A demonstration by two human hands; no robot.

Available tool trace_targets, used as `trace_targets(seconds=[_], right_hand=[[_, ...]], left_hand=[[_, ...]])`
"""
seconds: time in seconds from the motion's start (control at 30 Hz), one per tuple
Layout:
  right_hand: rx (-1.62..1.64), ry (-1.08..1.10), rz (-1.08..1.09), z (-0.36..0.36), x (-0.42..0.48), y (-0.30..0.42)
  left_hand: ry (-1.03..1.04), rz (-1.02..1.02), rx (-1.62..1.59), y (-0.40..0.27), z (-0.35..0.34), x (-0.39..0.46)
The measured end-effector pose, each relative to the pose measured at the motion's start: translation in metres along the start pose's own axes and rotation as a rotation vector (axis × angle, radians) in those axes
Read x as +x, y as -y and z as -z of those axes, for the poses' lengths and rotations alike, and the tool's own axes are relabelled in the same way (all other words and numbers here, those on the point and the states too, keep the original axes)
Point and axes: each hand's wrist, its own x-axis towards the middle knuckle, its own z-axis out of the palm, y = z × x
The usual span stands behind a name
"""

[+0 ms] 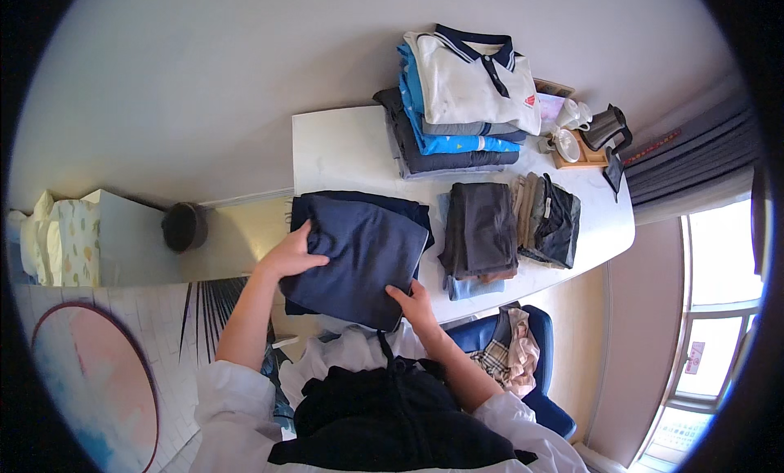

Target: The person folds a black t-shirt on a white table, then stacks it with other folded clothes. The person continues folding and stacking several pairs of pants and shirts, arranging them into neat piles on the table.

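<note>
Near the front left edge of the white table [340, 145] is a folded blue-grey garment [364, 249]. It rests over a darker navy cloth [422, 212] that shows along its back and right side. My left hand [293, 252] grips the garment's left side, the thumb lying on top. At its front right corner, my right hand [416, 304] pinches the edge, with the fingers partly hidden beneath. Just right of the garment stands a stack of folded clothes topped by a dark grey piece [481, 228].
A tall clothes pile topped by a white polo shirt [474, 81] stands against the wall. Farther right are more folded garments [554, 222], a wooden tray [594, 157] and an electric kettle [603, 130]. Clothes lie on a blue chair [542, 344]. A dark bin [185, 227] stands left.
</note>
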Motion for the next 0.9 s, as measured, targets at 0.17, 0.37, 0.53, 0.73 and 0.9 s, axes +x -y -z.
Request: trace_targets(seconds=[0.17, 0.37, 0.53, 0.73, 0.9], right_hand=[[0.504, -0.002, -0.093, 0.017, -0.005, -0.001], [0.982, 0.305, -0.050, 0.043, 0.012, -0.044], [0.529, 0.146, 0.072, 0.030, 0.016, 0.040], [-0.354, -0.242, 0.179, -0.008, 0.053, 0.043], [-0.516, -0.306, 0.242, 0.006, 0.053, 0.023]], left_hand=[[0.012, -0.221, -0.037, -0.134, -0.038, -0.036], [0.142, -0.310, -0.307, -0.171, -0.069, -0.061], [-0.115, -0.250, -0.395, -0.098, -0.023, -0.060], [-0.342, 0.136, -0.416, 0.054, -0.022, -0.026], [-0.719, 0.102, 0.198, 0.055, -0.052, -0.020]])
